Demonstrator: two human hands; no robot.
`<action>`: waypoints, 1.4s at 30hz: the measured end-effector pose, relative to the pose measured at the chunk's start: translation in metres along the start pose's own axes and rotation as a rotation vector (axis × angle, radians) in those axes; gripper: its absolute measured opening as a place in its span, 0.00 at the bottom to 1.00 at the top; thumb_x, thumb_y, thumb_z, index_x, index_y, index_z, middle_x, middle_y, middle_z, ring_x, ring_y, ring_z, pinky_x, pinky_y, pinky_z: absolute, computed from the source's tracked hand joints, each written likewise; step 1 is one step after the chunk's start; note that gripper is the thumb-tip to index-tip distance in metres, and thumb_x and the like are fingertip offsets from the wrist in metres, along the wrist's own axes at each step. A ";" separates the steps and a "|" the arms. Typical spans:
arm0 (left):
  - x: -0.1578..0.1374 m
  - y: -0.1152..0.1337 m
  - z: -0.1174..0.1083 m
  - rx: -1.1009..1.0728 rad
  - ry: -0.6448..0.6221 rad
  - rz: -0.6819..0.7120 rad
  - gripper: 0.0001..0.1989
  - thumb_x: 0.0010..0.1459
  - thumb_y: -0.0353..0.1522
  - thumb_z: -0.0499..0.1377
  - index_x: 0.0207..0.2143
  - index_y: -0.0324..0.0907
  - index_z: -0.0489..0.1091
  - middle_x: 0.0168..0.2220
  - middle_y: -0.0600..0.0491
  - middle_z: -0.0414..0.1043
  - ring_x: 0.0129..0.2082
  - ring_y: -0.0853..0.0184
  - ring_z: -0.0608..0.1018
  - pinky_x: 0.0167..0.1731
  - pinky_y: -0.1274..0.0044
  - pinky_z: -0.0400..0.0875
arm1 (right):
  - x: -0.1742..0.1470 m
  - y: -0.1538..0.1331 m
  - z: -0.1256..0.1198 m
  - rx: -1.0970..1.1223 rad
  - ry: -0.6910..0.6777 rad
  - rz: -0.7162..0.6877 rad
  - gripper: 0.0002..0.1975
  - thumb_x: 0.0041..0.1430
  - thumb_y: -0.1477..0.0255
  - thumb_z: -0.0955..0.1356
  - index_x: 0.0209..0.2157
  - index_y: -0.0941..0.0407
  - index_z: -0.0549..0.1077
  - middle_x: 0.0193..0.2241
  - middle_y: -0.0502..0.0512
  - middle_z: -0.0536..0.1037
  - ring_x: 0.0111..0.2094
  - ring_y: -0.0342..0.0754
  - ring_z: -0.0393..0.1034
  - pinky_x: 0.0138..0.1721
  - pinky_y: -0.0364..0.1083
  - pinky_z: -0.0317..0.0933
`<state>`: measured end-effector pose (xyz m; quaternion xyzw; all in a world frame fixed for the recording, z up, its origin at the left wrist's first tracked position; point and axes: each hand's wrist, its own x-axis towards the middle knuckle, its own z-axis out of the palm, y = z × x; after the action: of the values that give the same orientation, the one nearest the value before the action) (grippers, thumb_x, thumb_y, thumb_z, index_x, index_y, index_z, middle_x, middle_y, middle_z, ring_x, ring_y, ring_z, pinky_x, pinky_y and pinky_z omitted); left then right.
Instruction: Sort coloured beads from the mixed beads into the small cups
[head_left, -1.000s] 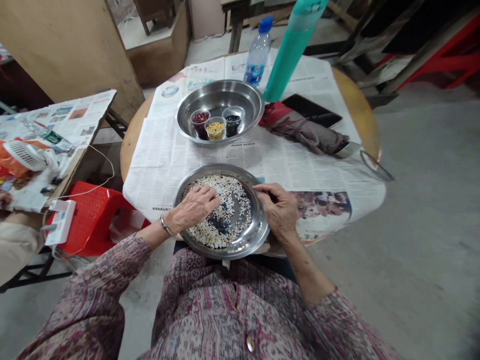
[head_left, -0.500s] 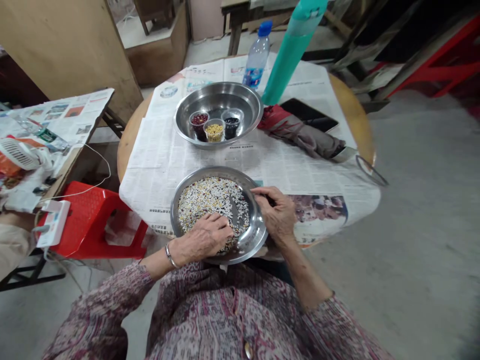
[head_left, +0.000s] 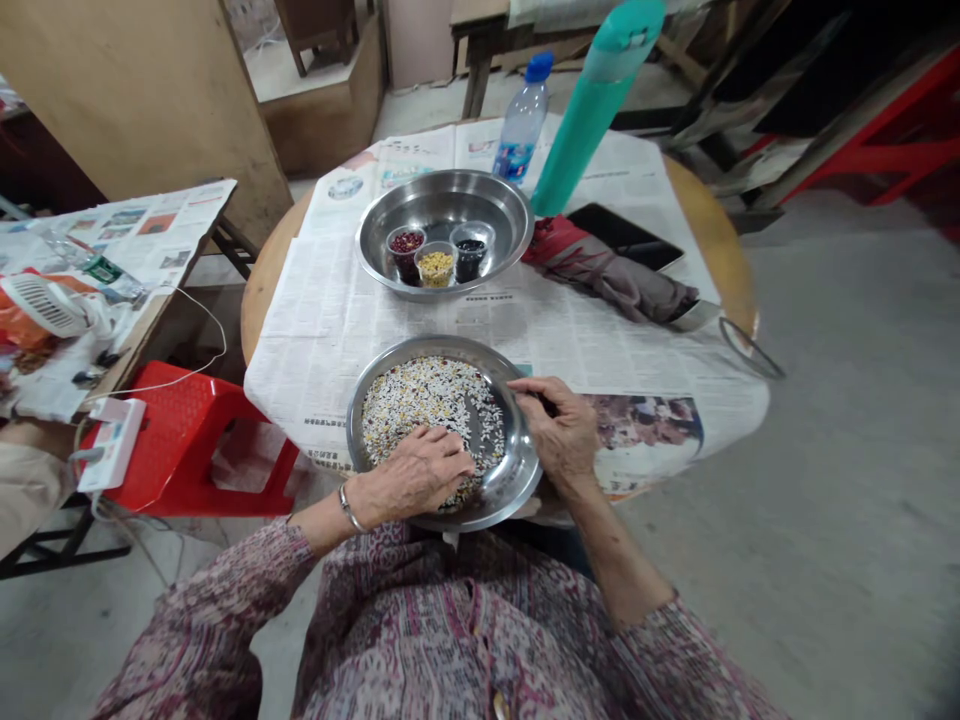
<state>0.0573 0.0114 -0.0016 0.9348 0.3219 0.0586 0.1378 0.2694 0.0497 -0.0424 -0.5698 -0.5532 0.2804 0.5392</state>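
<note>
Purple-pink patterned long-sleeve shirt [head_left: 450, 640], w/ buttons; silver bangle [head_left: 346, 508], left wrist.

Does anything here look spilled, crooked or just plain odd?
Nothing looks spilled: the mixed grains lie inside the near metal pan, under the left hand. The one oddity is that this pan juts past the table edge, with the right hand at its rim.

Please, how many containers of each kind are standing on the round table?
Steel pans: 2, near pan and far pan
Small cups: 3, red, yellow, black
Bottles: 2, clear and teal
Total: 7
</note>
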 end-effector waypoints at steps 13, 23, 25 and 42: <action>0.002 0.002 -0.003 -0.014 -0.021 -0.032 0.08 0.69 0.31 0.53 0.42 0.42 0.73 0.43 0.50 0.74 0.45 0.64 0.73 0.47 0.69 0.66 | 0.000 0.002 0.001 0.009 0.017 -0.021 0.08 0.54 0.73 0.67 0.31 0.52 0.80 0.30 0.51 0.80 0.35 0.48 0.75 0.39 0.48 0.67; 0.003 0.003 -0.004 0.000 -0.009 -0.064 0.09 0.69 0.31 0.53 0.42 0.42 0.73 0.43 0.51 0.74 0.45 0.64 0.73 0.48 0.70 0.67 | 0.000 0.002 0.001 0.004 0.015 -0.018 0.08 0.54 0.73 0.67 0.31 0.52 0.80 0.31 0.51 0.80 0.35 0.48 0.75 0.40 0.49 0.67; 0.004 0.003 -0.004 0.009 -0.013 -0.067 0.09 0.70 0.32 0.52 0.42 0.41 0.73 0.43 0.51 0.74 0.45 0.64 0.73 0.48 0.70 0.67 | 0.000 0.002 0.001 0.004 0.014 -0.017 0.08 0.54 0.73 0.67 0.31 0.52 0.80 0.31 0.51 0.80 0.34 0.48 0.74 0.39 0.49 0.67; 0.006 0.005 -0.008 0.033 -0.028 -0.125 0.12 0.71 0.34 0.50 0.42 0.41 0.72 0.43 0.50 0.73 0.45 0.65 0.73 0.48 0.70 0.67 | -0.001 0.005 0.001 0.000 0.009 -0.009 0.08 0.55 0.73 0.67 0.33 0.52 0.80 0.31 0.50 0.80 0.34 0.48 0.74 0.38 0.48 0.67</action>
<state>0.0637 0.0127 0.0077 0.9158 0.3786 0.0315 0.1304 0.2694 0.0499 -0.0472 -0.5686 -0.5531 0.2756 0.5429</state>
